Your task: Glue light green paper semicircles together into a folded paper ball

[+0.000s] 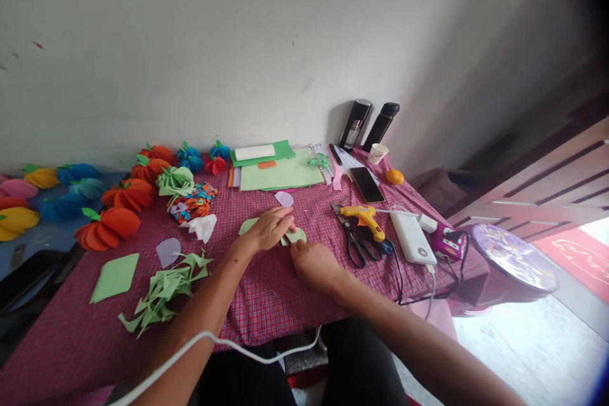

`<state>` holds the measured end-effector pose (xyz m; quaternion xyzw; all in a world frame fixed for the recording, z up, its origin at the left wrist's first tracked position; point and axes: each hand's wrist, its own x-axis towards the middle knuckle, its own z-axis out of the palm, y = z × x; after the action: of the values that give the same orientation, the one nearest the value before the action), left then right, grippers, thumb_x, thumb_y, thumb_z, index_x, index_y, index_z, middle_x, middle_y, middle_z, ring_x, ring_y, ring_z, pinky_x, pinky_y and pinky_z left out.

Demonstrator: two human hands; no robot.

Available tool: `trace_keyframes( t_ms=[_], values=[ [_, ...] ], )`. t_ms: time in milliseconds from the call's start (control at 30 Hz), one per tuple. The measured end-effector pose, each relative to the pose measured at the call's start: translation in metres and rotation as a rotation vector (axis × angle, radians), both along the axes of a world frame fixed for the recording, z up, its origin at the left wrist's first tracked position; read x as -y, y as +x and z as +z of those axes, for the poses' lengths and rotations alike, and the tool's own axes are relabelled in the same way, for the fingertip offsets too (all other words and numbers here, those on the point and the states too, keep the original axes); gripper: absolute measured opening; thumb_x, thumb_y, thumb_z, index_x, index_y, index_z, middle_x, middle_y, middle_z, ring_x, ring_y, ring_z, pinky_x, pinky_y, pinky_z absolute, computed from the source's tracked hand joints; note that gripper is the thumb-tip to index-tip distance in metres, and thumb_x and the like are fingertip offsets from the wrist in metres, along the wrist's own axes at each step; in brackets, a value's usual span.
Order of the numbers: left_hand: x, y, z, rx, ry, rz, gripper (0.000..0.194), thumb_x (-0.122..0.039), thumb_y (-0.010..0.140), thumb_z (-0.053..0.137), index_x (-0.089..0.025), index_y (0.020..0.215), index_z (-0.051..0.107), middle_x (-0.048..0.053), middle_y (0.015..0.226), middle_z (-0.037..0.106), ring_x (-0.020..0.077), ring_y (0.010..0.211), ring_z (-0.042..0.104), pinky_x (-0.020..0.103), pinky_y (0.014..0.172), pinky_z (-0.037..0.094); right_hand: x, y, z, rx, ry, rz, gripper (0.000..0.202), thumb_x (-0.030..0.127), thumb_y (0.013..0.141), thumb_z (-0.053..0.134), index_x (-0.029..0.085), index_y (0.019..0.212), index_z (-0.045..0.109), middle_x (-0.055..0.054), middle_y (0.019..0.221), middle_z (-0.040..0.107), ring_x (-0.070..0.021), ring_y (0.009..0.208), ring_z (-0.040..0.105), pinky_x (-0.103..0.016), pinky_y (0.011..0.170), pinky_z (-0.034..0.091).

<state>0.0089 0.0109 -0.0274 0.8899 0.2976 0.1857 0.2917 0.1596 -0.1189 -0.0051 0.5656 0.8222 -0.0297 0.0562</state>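
A light green paper piece [248,226] with rounded ends lies on the table in front of me, partly hidden by my hands. My left hand [269,228] rests over it, palm down with its fingers stretched out. Just to the right, my right hand [314,266] is closed at the paper's near right edge. What sits between its fingers is hidden from me. A rounded lilac paper piece [284,199] lies just beyond my left fingertips. Light green paper scraps [166,288], a green paper stack [114,278] and another lilac piece [168,252] are to my left.
Several folded paper pumpkins [107,228] stand at left. A yellow glue gun [365,219], black scissors [356,244], a phone [366,184] and a white power bank [413,238] lie at right. Paper sheets [285,174], bottles [356,124] and a cup [378,153] are along the back.
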Motion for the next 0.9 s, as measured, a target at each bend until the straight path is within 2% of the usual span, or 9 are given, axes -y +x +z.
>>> trace_keyframes(
  t_ms=[167,500,900],
  values=[
    [0.000,0.001,0.001,0.011,-0.015,0.008,0.057,-0.039,0.104,0.027,-0.019,0.091,0.079,0.009,0.132,0.069,0.0247,0.139,0.049,0.041,0.120,0.032,-0.004,0.008,0.000,-0.029,-0.027,0.083,0.023,0.015,0.098,0.043,0.009,0.107,0.063,-0.017,0.101,0.070,-0.0263,0.084,0.071,-0.032,0.072,0.055],
    [0.001,0.001,0.004,-0.004,-0.010,0.033,0.056,-0.040,0.103,0.029,-0.019,0.090,0.079,0.009,0.139,0.065,0.0243,0.137,0.050,0.040,0.120,0.034,-0.016,0.026,-0.003,0.013,-0.002,0.255,0.023,0.019,0.101,0.041,0.011,0.108,0.061,-0.015,0.100,0.069,-0.0242,0.081,0.068,-0.032,0.066,0.050],
    [0.001,0.001,0.007,-0.039,0.010,-0.004,0.059,-0.041,0.103,0.025,-0.020,0.090,0.078,0.010,0.135,0.067,0.0246,0.140,0.049,0.042,0.120,0.034,-0.017,0.039,-0.005,0.008,0.051,0.388,0.025,0.022,0.105,0.037,0.012,0.107,0.060,-0.010,0.097,0.069,-0.0194,0.076,0.063,-0.030,0.064,0.040]
  ],
)
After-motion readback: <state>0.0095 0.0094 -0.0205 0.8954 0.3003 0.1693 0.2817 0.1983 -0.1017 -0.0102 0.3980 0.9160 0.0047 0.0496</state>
